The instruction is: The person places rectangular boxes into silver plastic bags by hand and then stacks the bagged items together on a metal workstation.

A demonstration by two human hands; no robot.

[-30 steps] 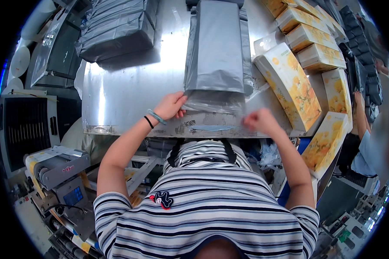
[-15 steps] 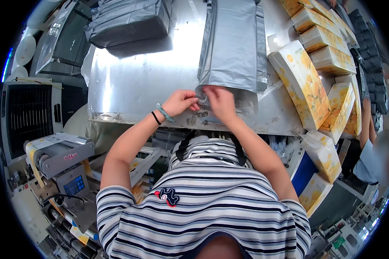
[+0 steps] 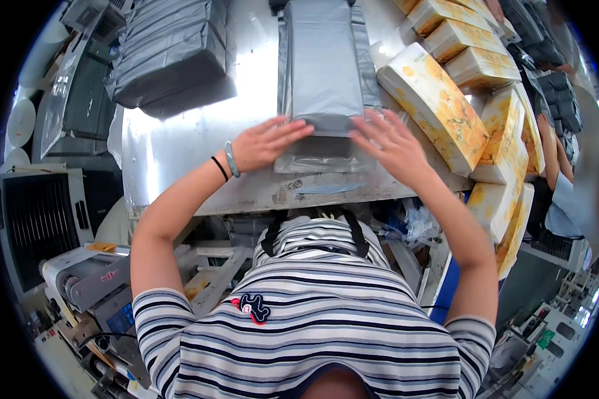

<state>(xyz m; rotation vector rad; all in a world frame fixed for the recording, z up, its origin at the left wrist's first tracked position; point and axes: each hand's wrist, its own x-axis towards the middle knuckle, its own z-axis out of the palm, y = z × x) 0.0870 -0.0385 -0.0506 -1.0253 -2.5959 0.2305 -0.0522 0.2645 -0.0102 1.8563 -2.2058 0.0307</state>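
A long grey plastic bag (image 3: 323, 60), filled out into a box shape, lies lengthwise in front of me on more flat grey plastic bags (image 3: 364, 56). At the left corner of its near end is my left hand (image 3: 267, 143), fingers stretched out and fingertips against the plastic. My right hand (image 3: 394, 147) is spread at the right corner, slightly blurred, its fingertips at or just beside the bag. Neither hand grips anything. Below the near end, clear plastic film (image 3: 313, 163) lies flat. A thin bluish-grey strip (image 3: 329, 190) rests near the table's front edge.
Stacked grey wrapped packs (image 3: 170, 53) stand at the far left of the metal table (image 3: 180, 149). White-and-yellow floral packs (image 3: 439, 110) are piled along its right side. A machine with rollers (image 3: 90, 276) is at lower left. Another person's arm (image 3: 549, 149) shows at far right.
My hands have let go of the bag's near edge and spread apart to its two corners. The loose flap is now folded in, and a strip lies on the table edge. The view has shifted.
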